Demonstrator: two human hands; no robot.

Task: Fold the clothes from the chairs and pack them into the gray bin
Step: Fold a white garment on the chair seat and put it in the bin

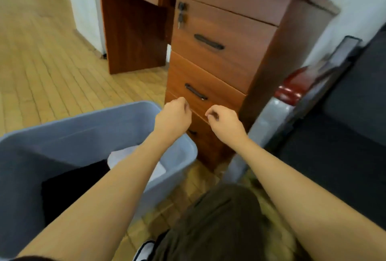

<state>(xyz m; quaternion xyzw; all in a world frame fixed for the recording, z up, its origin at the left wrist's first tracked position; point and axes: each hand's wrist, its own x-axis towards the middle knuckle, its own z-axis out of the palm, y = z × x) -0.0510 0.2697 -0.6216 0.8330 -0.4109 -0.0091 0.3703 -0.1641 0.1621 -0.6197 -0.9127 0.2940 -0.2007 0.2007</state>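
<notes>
The gray plastic bin (87, 135) sits on the floor at left, dark and white clothes inside. Left hand (172, 118) and right hand (224, 122) hover above, fingers curled, empty. Loosely laid folds could slump apart.

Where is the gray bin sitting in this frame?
In the head view the gray bin stands on the wooden floor at lower left, under the left forearm, just left of the brown drawer cabinet, with dark and white clothes inside.
</notes>
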